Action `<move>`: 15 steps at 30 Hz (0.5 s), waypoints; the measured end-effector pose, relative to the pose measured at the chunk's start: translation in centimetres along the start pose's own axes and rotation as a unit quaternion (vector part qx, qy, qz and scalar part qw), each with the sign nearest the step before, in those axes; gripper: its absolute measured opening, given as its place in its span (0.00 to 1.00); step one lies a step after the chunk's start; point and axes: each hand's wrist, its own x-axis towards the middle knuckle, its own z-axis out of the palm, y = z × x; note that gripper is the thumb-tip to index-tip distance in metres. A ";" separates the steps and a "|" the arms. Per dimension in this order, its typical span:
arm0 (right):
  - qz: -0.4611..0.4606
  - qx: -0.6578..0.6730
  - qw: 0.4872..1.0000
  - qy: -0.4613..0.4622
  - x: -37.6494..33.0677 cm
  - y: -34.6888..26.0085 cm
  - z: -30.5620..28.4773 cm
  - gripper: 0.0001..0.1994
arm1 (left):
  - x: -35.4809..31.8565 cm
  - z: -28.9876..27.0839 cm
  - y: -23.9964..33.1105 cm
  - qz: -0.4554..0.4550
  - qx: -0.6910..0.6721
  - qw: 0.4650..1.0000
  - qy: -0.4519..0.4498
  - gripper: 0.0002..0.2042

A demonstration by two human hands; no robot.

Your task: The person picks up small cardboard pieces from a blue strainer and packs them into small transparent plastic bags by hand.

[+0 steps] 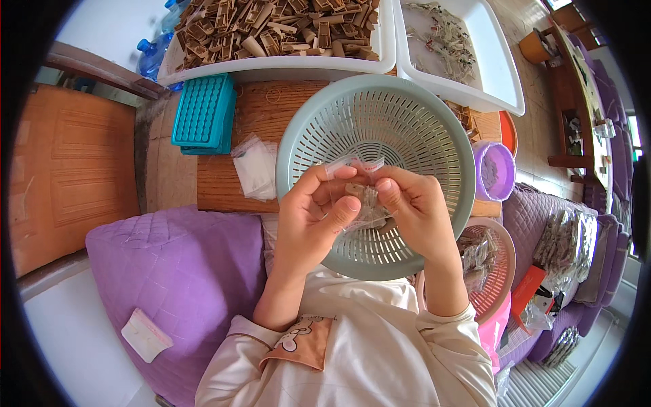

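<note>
Small clear plastic bag pinched between both hands, held over the middle of the grey-green colander. Brown piece visible inside it, near the mouth; the bag's top edge carries a pale strip.

Left hand: thumb and forefinger closed on the bag's left side, other fingers curled under. Right hand: thumb and fingertips gripping the right side near the opening.

Handling, as judged: film is thin, soft, very light, likely slick; crumples easily, will not hold shape. Contents small and stiff. Best taken at the top strip, one pinch on each side, so the mouth stays controllable.

Colander sits on the near edge of the wooden table, partly over the lap. More empty clear bags lie on the table to its left, beside a teal moulded tray. Far edge: white bin of brown parts. Pink basket of filled bags at right.
</note>
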 end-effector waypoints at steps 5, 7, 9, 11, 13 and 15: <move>-0.071 -0.003 0.995 0.068 -0.3 1.1 0.8 0.12 | -0.2 0.3 -0.3 -0.004 0.062 0.998 0.018 0.15; -0.138 0.032 0.985 0.098 -0.2 1.7 1.1 0.11 | -0.2 0.8 -0.3 0.008 0.050 0.998 0.039 0.15; -0.144 0.024 0.983 0.109 -0.2 1.8 1.3 0.10 | -0.3 1.1 -0.4 0.004 0.055 0.998 0.042 0.16; -0.150 0.017 0.982 0.118 -0.3 1.6 1.3 0.10 | -0.3 1.0 -0.4 0.002 0.060 0.997 0.047 0.16; -0.133 -0.078 0.979 0.132 -0.6 0.8 1.1 0.08 | -0.3 0.8 -0.7 0.024 0.107 0.993 0.034 0.16; -0.141 -0.075 0.974 0.161 -0.5 1.3 1.5 0.07 | -0.4 1.2 -0.6 0.028 0.127 0.990 0.047 0.17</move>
